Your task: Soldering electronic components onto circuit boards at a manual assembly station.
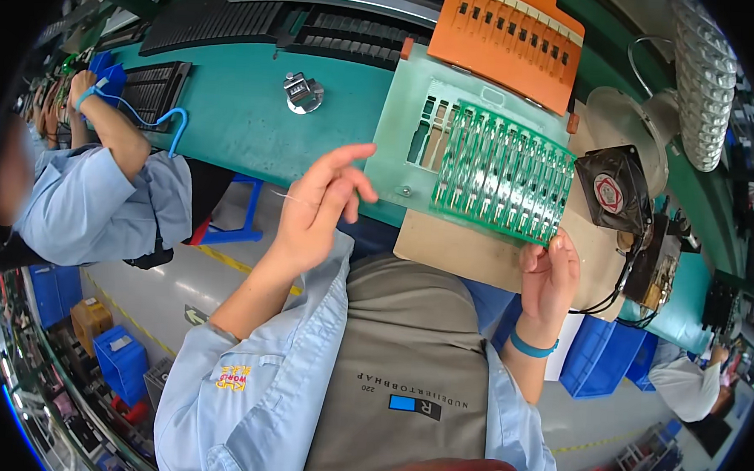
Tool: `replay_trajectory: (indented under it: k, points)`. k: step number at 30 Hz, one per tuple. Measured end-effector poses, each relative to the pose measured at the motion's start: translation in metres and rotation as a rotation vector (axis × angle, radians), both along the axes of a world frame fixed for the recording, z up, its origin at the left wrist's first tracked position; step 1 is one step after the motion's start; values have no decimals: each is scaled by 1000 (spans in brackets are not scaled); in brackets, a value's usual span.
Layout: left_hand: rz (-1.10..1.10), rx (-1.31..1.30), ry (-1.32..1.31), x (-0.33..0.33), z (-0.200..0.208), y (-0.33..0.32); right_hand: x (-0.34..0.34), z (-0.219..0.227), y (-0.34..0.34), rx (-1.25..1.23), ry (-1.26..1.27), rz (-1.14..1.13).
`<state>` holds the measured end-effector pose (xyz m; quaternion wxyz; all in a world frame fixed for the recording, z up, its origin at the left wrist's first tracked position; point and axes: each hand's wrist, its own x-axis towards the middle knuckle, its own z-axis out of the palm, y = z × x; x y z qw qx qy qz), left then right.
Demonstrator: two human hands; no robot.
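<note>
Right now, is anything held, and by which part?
The right hand pinches the green circuit board by its lower right corner. A thin strand crosses the left hand, grip unclear.

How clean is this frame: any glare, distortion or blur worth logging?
Head view: bright highlights on the green circuit-board panel and small metal device; head view: cluttered shelving bends along the black rim, its small items too soft to identify; head view: left hand and right hand look reasonably sharp.

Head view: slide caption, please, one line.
Right hand, its grip at a corner of a green circuit panel; left hand near the pale plate.
</note>
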<state>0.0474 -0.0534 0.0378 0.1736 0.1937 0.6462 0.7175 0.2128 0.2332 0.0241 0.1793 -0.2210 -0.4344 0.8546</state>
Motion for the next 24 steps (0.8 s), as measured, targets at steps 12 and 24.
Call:
replay_trajectory:
  k: [12,24]
  points:
    - [-45,-472,383,-43,-7,31,-36,6,-16,100,-183,-13]
    - [-111,-542,464,-54,-25,24,-44,13,-17,159,-348,-16]
